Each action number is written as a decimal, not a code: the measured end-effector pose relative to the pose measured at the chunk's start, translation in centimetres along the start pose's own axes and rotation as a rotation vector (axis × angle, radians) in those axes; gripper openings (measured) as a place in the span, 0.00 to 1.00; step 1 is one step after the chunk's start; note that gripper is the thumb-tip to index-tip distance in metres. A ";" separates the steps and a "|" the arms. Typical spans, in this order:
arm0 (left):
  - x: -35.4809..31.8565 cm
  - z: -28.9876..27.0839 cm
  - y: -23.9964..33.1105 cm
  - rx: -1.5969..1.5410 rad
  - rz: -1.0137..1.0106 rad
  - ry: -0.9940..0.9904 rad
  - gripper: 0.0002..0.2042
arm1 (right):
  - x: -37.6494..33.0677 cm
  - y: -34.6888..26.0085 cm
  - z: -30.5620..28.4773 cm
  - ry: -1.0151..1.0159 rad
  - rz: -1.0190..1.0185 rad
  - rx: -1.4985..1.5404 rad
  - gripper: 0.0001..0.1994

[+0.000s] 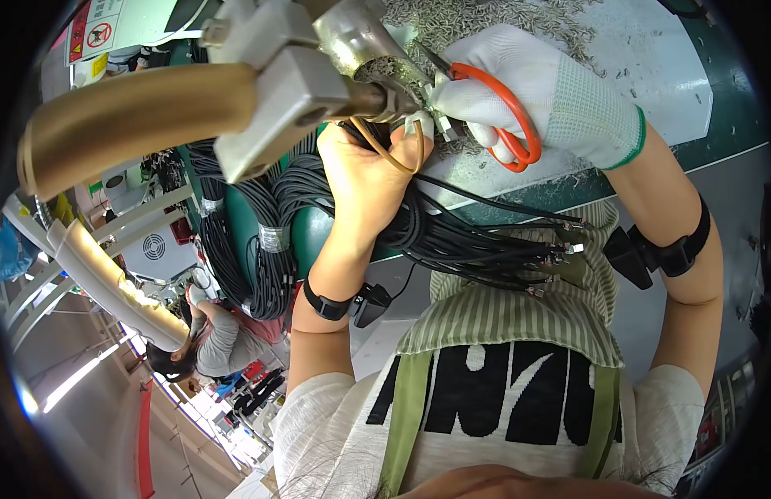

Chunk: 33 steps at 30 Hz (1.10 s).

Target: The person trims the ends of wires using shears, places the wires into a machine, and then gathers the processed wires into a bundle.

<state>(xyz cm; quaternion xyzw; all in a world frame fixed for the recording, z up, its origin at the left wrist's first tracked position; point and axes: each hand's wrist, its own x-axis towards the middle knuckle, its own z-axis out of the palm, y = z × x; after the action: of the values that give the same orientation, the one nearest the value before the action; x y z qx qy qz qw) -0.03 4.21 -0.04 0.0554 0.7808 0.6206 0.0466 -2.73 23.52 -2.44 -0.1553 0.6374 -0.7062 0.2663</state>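
- Closest to the head camera, I see a big metal tool head (319,75) with a tan handle (136,112) hanging over the bench (652,75).
- Below it my bare left hand (364,179) is clenched around a bundle of black cables (452,233), a rubber band (394,154) looped at the fingers.
- My gloved right hand (552,91) is closed on orange-handled scissors (506,125), tips at the white tie (423,121).
- I judge the blades could nick cable insulation or my bare fingers, being so close.
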 end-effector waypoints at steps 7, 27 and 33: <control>0.1 -0.6 -1.6 -0.027 -0.055 0.031 0.03 | -0.3 -0.8 1.3 0.144 0.080 0.011 0.15; -0.1 -0.3 -1.1 0.110 0.137 0.047 0.07 | -0.7 -0.4 1.2 0.051 -0.013 0.136 0.14; 0.0 -0.5 -1.3 0.131 0.096 0.027 0.10 | -0.6 -0.9 1.3 0.089 0.053 0.173 0.14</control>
<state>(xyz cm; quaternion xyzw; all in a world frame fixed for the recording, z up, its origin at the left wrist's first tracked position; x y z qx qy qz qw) -0.13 3.40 -1.19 0.0875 0.8168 0.5702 0.0026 -1.68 22.80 -1.28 -0.0831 0.5891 -0.7575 0.2688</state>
